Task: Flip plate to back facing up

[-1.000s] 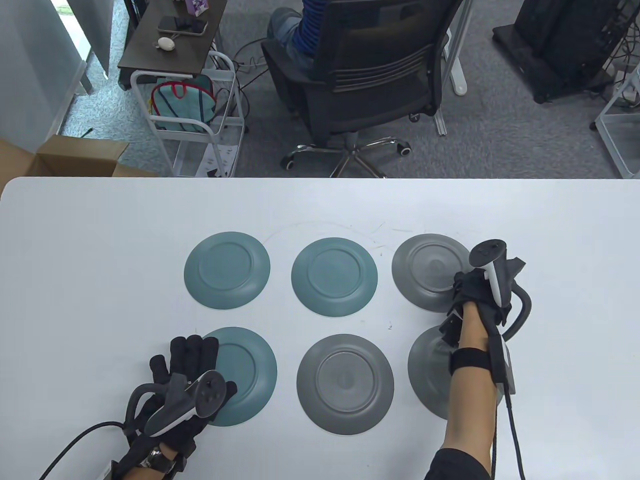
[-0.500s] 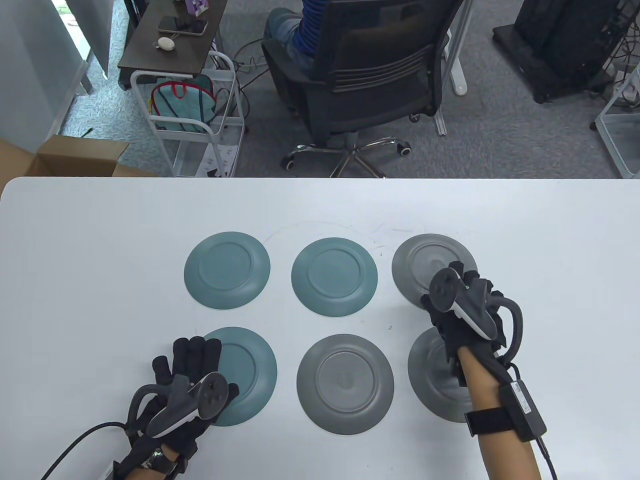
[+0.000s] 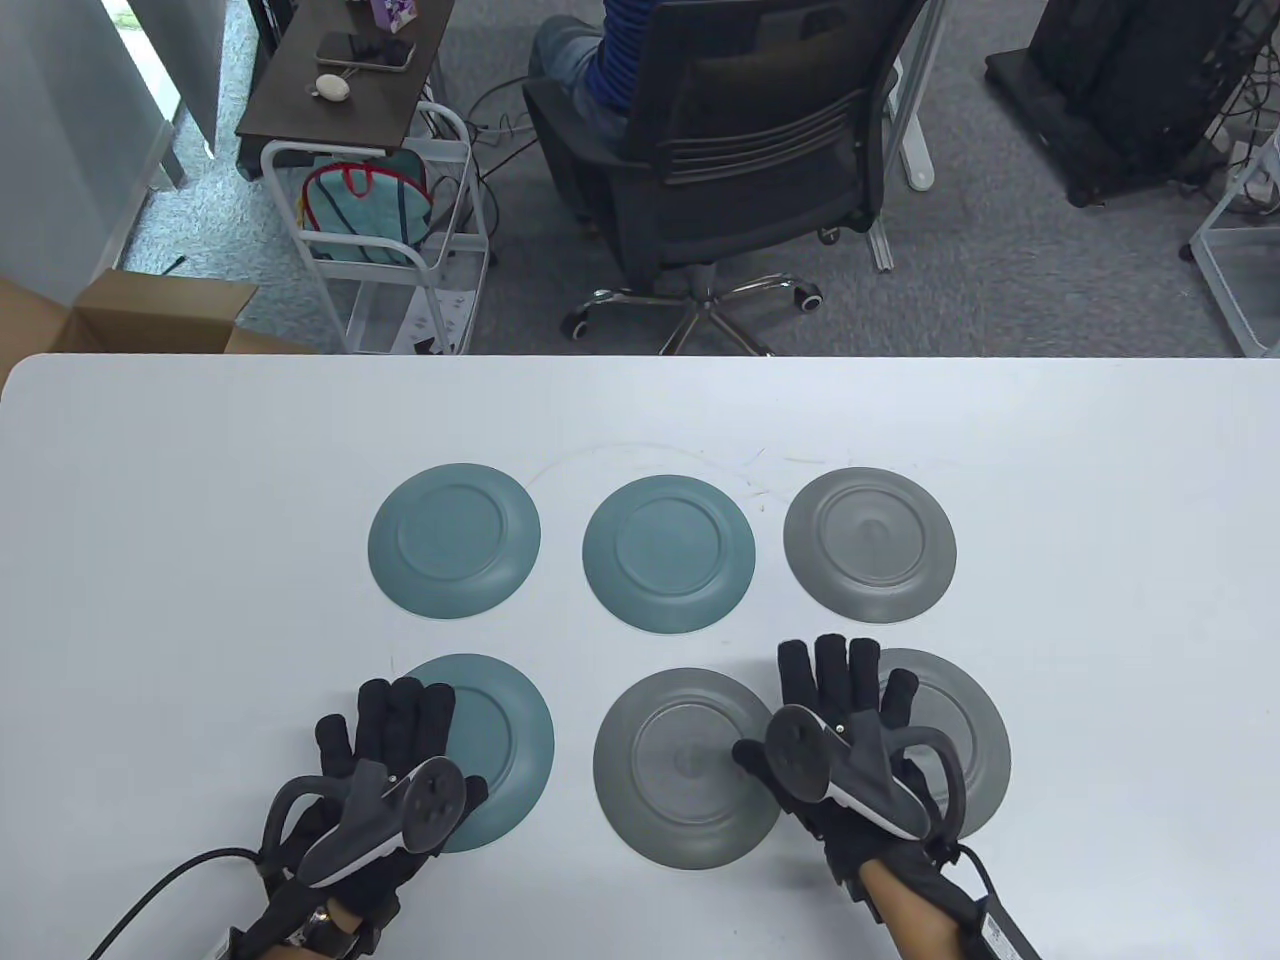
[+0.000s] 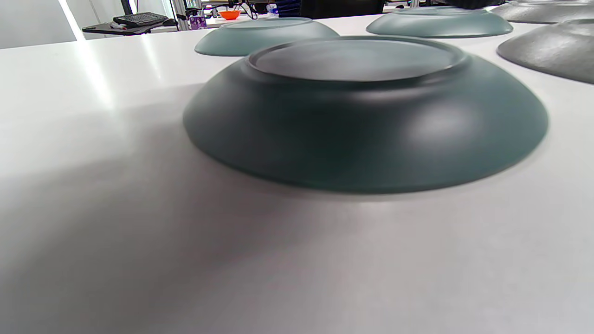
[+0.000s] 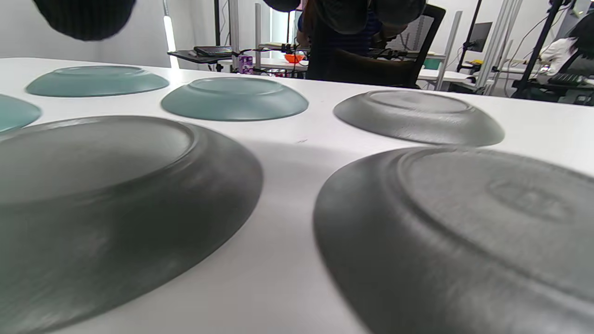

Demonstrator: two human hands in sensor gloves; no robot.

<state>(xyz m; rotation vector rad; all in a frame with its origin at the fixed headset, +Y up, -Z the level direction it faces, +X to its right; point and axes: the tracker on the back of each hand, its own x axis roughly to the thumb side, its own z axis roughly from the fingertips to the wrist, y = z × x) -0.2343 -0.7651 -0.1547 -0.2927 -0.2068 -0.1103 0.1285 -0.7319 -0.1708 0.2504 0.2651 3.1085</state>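
Six plates lie with their backs up, foot rings showing. Three are teal: far left (image 3: pixel 454 540), far middle (image 3: pixel 668 553) and near left (image 3: pixel 505 735). Three are grey: far right (image 3: pixel 869 545), near middle (image 3: pixel 670 765) and near right (image 3: pixel 965 725). My left hand (image 3: pixel 385 720) is open and flat, its fingers over the left rim of the near left teal plate (image 4: pixel 366 111). My right hand (image 3: pixel 840 690) is open, fingers stretched out, over the gap between the near middle (image 5: pixel 106 195) and near right (image 5: pixel 464 222) grey plates. Neither hand holds anything.
The white table (image 3: pixel 200 480) ends behind the far row. Beyond it are an office chair (image 3: pixel 740 150) with a seated person, a white cart (image 3: pixel 385 240) and a cardboard box (image 3: pixel 150 315). The far right grey plate (image 5: pixel 417 116) shows in the right wrist view.
My right hand has drawn back from the far right grey plate toward the near edge and now lies open, palm down, between the two near grey plates. My left hand shifted slightly nearer.
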